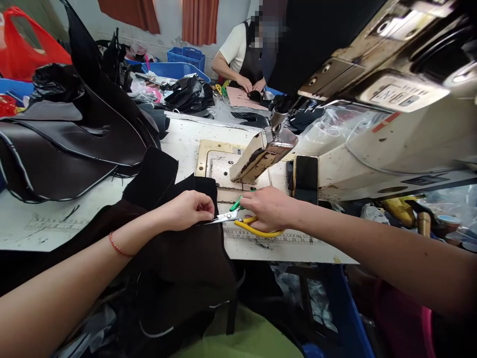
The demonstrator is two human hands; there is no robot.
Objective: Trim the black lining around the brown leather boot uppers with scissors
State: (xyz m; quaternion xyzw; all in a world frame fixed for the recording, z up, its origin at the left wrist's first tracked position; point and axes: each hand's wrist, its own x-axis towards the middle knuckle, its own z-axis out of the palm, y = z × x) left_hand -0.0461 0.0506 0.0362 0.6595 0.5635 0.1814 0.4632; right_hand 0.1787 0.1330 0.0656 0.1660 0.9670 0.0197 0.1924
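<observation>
My right hand (266, 209) is closed on a pair of scissors (229, 217) with yellow and green handles. The metal blades point left and lie at the edge of a dark brown and black piece of material (186, 248). My left hand (192, 209) pinches that material beside the blade tips, which are partly hidden. The piece rests on the white table (175, 136) and hangs over its front edge. Just behind the scissors stands the sewing machine's arm (257, 154) above its bed plate.
More dark brown pieces with white edges (89, 144) are heaped on the left. A phone (306, 178) leans by the machine body at right. Across the table sits another person (238, 54) at work. A ruler strip (290, 239) runs along the front edge.
</observation>
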